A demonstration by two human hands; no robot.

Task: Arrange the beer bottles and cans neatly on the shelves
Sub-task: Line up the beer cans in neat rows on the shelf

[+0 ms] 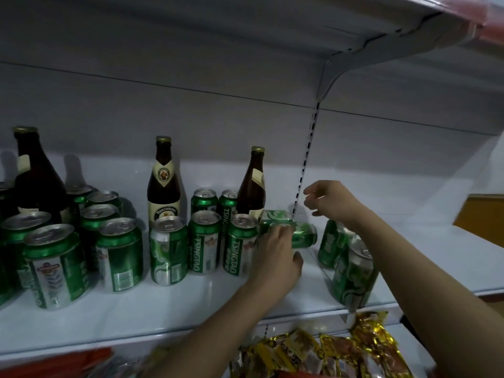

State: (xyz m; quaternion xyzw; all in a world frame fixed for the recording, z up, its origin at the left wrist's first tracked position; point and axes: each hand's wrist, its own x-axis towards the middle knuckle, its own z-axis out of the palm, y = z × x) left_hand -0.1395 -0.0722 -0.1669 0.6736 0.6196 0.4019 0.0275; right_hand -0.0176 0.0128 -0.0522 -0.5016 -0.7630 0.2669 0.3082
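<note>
Snack packets, 6 o'clock. Shelf: cans and bottles mostly upright. Left hand grips toppled can, 3 o'clock; right hand loosely curled, empty. Righting remains.

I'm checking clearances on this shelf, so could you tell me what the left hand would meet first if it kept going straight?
Probably the lying green can that the left hand already reaches; behind it lies another tipped can, though depth is unclear.
</note>
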